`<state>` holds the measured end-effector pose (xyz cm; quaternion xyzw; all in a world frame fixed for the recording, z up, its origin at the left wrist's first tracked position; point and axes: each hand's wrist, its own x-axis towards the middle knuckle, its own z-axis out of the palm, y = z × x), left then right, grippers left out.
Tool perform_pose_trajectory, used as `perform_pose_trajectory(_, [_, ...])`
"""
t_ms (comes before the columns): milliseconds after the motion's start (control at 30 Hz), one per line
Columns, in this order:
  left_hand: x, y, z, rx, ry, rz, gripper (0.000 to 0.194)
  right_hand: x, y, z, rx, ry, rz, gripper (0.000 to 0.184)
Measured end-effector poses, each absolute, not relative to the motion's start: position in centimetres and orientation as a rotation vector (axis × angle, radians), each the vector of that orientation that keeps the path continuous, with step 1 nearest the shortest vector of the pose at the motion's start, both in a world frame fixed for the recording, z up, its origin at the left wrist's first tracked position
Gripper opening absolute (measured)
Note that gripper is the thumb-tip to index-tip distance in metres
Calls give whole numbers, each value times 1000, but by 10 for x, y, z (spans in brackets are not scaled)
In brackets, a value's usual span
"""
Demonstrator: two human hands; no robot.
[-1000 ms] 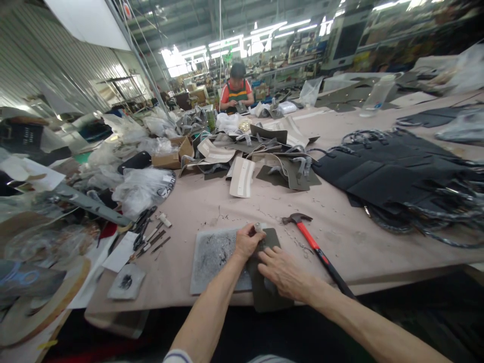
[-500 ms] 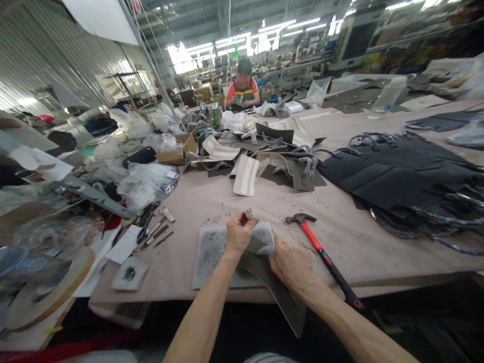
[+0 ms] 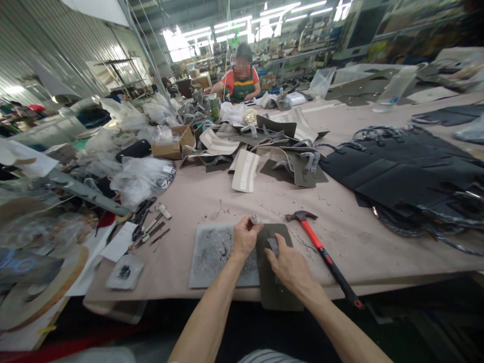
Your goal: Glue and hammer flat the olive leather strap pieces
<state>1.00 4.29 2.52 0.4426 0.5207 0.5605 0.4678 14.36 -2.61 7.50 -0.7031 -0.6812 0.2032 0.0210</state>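
My left hand [image 3: 245, 236] is closed around a short metal rod-like tool with a shiny round top [image 3: 255, 219], held upright near the top of the stone slab [image 3: 212, 257]. An olive-grey flat panel [image 3: 282, 295] lies over the slab's right side, its lower end past the table edge. My right hand [image 3: 291, 264] is on the panel, thumb and forefinger around a grey plastic-wrapped strap [image 3: 273, 246] on it. To the right lies a claw hammer [image 3: 321, 247] with a red and black handle. The tool's lower end is hidden by my left hand.
Several similar panels [image 3: 245, 171] are heaped farther back. Black bags with rope handles [image 3: 408, 171] lie at right. Scissors [image 3: 143, 214], slim tools [image 3: 153, 232] and a small dish of dark bits [image 3: 124, 272] sit at left. A person [image 3: 242, 80] works across the table.
The olive-grey panel has gone from tilted and curved to lying flat over the slab's right side. My left hand with the tool has shifted slightly right. The person opposite has stretched out an arm.
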Motion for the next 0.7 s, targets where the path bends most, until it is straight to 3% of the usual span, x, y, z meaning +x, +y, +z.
perform_pose_trajectory(267, [17, 42, 0, 1011, 1152, 1310, 26, 132, -33, 63, -2105, -2158, 667, 41])
perform_pose_trajectory(500, [14, 37, -9, 1085, 1147, 1243, 23, 170, -35, 51, -1705, -1845, 1017, 55])
perform_pose_trajectory(700, [15, 38, -12, 1142, 1138, 1249, 17, 233, -34, 22, -2080, -1764, 301, 44])
